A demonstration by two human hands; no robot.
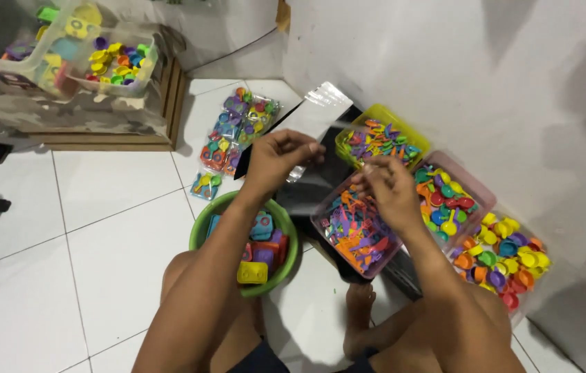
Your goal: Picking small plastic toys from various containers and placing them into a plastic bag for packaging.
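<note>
My left hand (pixel 276 160) and my right hand (pixel 388 185) are raised in front of me and together hold a clear plastic bag (pixel 320 114), each pinching an edge of it. Below the left arm stands a green bowl (pixel 203 228) with several chunky coloured toy pieces in it. Under the right hand sits a clear box (pixel 355 231) full of small orange, purple and blue plastic pieces. A black sheet (pixel 320 181) lies on the floor beneath the hands.
A yellow-green tray (pixel 403 124) of coloured pieces, a pink tray (pixel 476 190) of toy spoons and a clear tray (pixel 538 276) of small cups line the white wall at right. Filled bags (pixel 238 128) lie on the white tiles. A wooden crate (pixel 172 97) bearing clear toy tubs stands far left.
</note>
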